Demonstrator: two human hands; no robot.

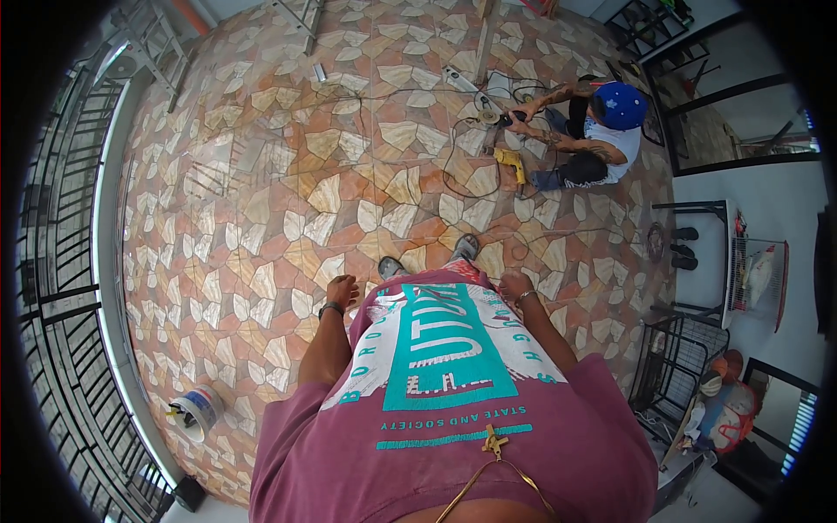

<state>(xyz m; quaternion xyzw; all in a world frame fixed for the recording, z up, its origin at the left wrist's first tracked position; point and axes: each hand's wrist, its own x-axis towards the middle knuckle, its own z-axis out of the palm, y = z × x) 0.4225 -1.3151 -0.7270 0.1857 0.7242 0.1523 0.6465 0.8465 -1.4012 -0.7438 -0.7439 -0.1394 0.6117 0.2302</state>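
Note:
Both my arms hang at my sides over the tiled floor (288,228). My left hand (343,290), with a dark band at its wrist, is loosely curled, fingers slightly apart and nothing visible in them. My right hand (516,286), with a light bracelet at its wrist, hangs beside the maroon T-shirt (349,453); its fingers are mostly turned out of sight. Ahead to the right, a person in a blue cap (622,106) crouches, both hands on what looks like an angle grinder (493,117). A yellow power drill (507,158) lies on the floor near that person.
Cords (451,166) trail across the floor around the tools. Ladders (301,24) stand at the far left, and a white bucket (199,408) sits near the black railing (65,349). Along the right side are a wire rack (757,277) and a black metal frame (676,362).

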